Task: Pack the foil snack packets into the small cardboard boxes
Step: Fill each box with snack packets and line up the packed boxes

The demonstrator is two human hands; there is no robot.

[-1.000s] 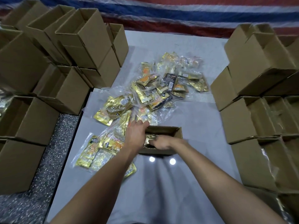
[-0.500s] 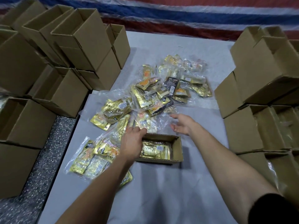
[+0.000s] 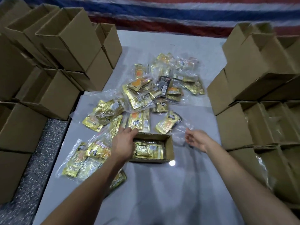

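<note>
The box (image 3: pixel 170 147) sits open on the worktop (image 3: pixel 162 195), in the middle and near the person. Gold foil packets (image 3: pixel 148 150) lie flat in it. The left hand (image 3: pixel 124 143) lies over the box's left end, fingers reaching to its far corner. Whether it clasps the wall or only rests there, I cannot tell.

The right hand (image 3: pixel 198 140) is just right of the box and clear of it. Its fingers are curled and seem to pinch the loose near corner of a clear bag (image 3: pixel 168 124). That part is blurred. The bag holds gold packets and lies just beyond the box's far right corner.

Beyond the box spreads a pile (image 3: pixel 146 95) of more such bags of packets, mostly gold, a few dark. Further bags (image 3: pixel 90 155) lie left of the box, beside the left forearm, and one peeks out from under it.

A left stack (image 3: pixel 65 46) of open cardboard boxes stands on the far left of the worktop and on the speckled floor (image 3: pixel 32 176). A right stack (image 3: pixel 259 70) lines the other side, and its nearer boxes show clear plastic inside. A striped cloth (image 3: pixel 162 13) runs behind.
</note>
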